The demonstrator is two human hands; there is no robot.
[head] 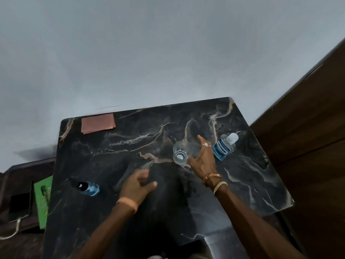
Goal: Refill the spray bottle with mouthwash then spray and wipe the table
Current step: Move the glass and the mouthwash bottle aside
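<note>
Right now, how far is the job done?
Nothing looks done: the mouthwash bottle is capped, the spray bottle wears its black top, the pink cloth lies at the far corner. In hand: the right hand is at the clear glass. Left: refill, spray, wipe.

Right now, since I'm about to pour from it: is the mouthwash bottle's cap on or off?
On. The mouthwash bottle stands upright, its white cap seated over the neck.
</note>
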